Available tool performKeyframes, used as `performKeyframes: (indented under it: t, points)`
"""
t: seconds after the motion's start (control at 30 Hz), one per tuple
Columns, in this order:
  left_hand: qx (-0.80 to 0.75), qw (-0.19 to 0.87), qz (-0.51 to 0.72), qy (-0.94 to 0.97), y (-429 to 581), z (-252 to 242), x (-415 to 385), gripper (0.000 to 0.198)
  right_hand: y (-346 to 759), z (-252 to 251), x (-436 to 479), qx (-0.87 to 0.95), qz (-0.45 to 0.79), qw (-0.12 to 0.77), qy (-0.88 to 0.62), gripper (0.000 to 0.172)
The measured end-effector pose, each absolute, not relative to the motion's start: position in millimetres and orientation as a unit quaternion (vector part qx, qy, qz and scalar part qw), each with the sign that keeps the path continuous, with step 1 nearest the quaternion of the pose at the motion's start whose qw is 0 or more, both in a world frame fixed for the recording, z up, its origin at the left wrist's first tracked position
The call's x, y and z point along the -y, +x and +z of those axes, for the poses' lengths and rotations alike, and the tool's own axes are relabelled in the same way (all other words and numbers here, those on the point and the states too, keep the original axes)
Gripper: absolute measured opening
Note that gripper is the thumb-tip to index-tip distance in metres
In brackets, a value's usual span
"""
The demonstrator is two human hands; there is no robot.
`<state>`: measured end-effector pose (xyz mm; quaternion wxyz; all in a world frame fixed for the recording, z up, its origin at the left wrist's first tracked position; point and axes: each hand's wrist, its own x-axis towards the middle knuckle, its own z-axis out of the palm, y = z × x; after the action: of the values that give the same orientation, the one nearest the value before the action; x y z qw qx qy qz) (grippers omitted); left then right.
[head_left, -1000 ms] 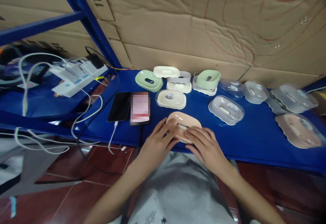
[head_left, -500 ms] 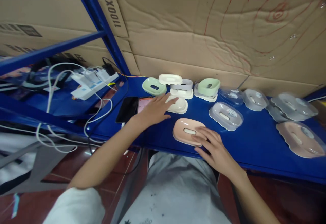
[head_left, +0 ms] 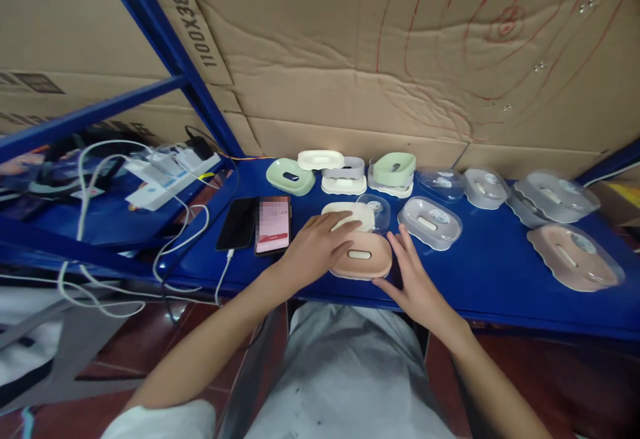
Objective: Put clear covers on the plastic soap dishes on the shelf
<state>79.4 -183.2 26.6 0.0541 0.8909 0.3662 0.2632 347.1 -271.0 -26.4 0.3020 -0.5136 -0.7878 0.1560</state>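
As the cream rounded plastic dish (head_left: 361, 210) has shifted toward the oval peach plastic dish (head_left: 364, 268), with a clear domed plastic lid (head_left: 383, 214) now beside it, I judge both dishes within working reach. My left hand (head_left: 315, 247) covers the cream one, grip unclear; my right hand (head_left: 417, 287) spreads ungrasping beside the peach.

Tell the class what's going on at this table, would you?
At a blue table, a person's left-hand grip is spread over the cream soap dish, fingertips near the uncovered peach soap dish. Their right-hand grip stands open at the peach dish's right end. A clear lid lies by the cream dish's right end. Farther right sits a lidded lilac soap dish.
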Motion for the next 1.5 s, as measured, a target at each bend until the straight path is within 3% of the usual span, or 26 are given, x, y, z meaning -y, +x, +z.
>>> performKeyframes:
  t: [0.2,0.3,0.5,0.6,0.87,0.97,1.07,1.4,1.5]
  points:
    - [-0.428,0.061,0.224,0.873,114.3,38.5,143.3,0.045,347.5,-25.9,270.3,0.796,0.176,0.287,-0.503,0.087]
    - [-0.362,0.067,0.145,0.918,141.8,57.6,113.6,0.05,347.9,-24.8,271.5,0.795,0.174,0.283,-0.507,0.085]
    - [-0.346,0.145,-0.041,0.926,177.2,67.7,85.4,0.084,348.6,-21.3,272.2,0.808,0.171,0.267,-0.497,0.08]
    - [-0.379,0.142,-0.021,0.914,185.4,56.3,87.0,0.095,348.4,-21.4,271.9,0.814,0.168,0.265,-0.489,0.08]
    - [-0.301,0.196,0.109,0.927,141.4,60.2,105.6,0.062,346.4,-25.9,272.9,0.793,0.166,0.3,-0.504,0.088]
    - [-0.215,0.234,0.219,0.923,112.7,61.7,134.7,0.059,345.2,-28.0,271.7,0.776,0.13,0.342,-0.513,0.1]
    - [-0.169,0.239,0.192,0.937,89.6,56.7,165.4,0.064,345.7,-28.7,269.7,0.767,0.091,0.372,-0.514,0.105]
    - [-0.252,0.187,0.198,0.929,53.0,33.5,195.7,0.061,346.0,-18.7,271.0,0.839,0.064,0.275,-0.466,0.074]
    - [-0.298,0.157,0.203,0.919,60.5,29.4,208.5,0.073,346.8,-18.8,274.0,0.849,0.024,0.277,-0.449,0.069]
